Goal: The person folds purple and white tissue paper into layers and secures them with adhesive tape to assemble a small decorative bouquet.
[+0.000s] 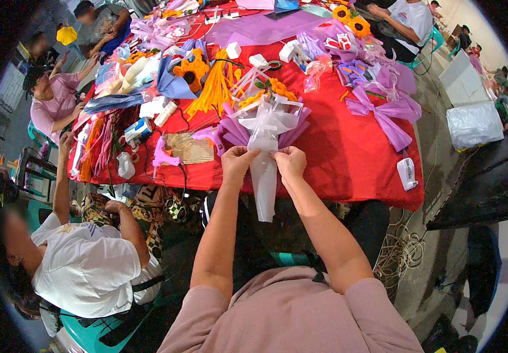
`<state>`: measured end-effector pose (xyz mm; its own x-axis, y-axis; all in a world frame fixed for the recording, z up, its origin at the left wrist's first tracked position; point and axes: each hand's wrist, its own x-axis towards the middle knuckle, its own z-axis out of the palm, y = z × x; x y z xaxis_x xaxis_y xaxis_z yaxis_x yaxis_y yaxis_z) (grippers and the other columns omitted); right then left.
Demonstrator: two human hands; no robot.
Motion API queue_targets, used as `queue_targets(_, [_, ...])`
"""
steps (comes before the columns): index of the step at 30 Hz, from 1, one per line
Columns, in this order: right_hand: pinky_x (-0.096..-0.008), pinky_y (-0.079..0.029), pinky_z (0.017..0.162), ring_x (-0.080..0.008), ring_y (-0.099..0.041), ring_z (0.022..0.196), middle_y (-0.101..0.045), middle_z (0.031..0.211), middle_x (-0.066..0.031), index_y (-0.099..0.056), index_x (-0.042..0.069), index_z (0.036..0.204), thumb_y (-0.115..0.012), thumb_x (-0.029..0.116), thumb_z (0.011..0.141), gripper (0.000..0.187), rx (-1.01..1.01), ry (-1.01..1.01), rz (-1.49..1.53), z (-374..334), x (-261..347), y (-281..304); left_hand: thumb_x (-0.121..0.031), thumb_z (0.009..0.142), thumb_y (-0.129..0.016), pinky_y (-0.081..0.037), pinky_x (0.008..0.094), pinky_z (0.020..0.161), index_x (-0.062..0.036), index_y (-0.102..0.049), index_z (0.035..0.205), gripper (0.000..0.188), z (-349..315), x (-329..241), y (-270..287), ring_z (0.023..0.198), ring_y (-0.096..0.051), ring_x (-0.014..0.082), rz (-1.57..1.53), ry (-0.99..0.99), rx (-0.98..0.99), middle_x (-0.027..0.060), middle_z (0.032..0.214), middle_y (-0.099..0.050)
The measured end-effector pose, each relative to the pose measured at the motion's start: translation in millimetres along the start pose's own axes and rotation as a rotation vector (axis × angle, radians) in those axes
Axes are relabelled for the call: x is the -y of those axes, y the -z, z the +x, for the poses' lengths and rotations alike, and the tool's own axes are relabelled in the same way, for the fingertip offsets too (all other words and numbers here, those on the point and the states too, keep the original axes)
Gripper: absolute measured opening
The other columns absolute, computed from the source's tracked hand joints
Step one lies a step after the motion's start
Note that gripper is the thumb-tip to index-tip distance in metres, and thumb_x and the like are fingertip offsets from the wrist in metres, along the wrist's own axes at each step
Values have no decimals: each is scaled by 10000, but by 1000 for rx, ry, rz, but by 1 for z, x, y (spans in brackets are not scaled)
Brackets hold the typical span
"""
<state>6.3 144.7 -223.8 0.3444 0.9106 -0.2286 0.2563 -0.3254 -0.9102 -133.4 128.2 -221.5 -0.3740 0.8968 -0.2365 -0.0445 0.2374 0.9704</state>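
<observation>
A small bouquet (264, 182) lies at the table's near edge, its white wrapped stem end hanging over the edge toward me. White sheer wrapping spreads above its neck, with purple paper fanned out behind and an orange flower (282, 89) showing at the top. My left hand (238, 163) pinches the left side of the white wrap just below the neck. Opposite it, my right hand (290, 161) pinches the right side, thumb toward the middle. The other fingers of both hands are curled and partly hidden.
Glue guns (164, 154) and a piece of cardboard (190, 148) lie left of my hands on the red tablecloth (336, 170). Orange stems (215, 85) lie beyond. A purple bouquet (383, 115) and a white tape dispenser (407, 173) are at right. A person in white (92, 259) sits close at left.
</observation>
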Motion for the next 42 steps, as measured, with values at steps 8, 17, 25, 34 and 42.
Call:
queue_targets(8, [-278,-414,474,-121,-552,513,-628,623,-59,-635,4,665,-777,56,663,151,-1,45,56,19,-23,-6,-114,759,-771,-422,223,494,0,-662,829,173,5,4,7,556,-550,81,-75,-25,34,14,682,-625])
queue_targets(17, [-321,-457,549,-167,-606,567,-660,643,-75,-667,7,682,-787,121,669,165,164,-100,150,14,-3,12,-94,725,-781,-436,230,498,6,-653,772,169,10,4,9,557,-552,79,42,-81,28,37,692,-644])
queue_targets(25, [-297,-430,547,-130,-562,576,-649,656,-53,-683,-10,731,-733,96,746,117,200,136,47,6,7,17,-73,769,-739,-448,219,507,34,-680,810,129,8,-4,17,577,-581,78,31,-116,99,43,697,-663])
queue_targets(34, [-326,-444,595,-163,-582,612,-654,678,-69,-696,-14,776,-686,104,757,119,200,134,156,20,-15,7,-97,795,-721,-465,223,533,56,-706,867,170,18,-5,10,588,-591,83,139,-202,149,50,707,-677])
queue_targets(42, [-374,-502,642,-286,-667,651,-689,714,-150,-713,6,767,-714,182,721,181,23,228,-55,14,-13,5,-114,768,-742,-476,252,571,14,-721,890,178,18,-14,10,639,-603,100,498,-280,75,54,735,-687])
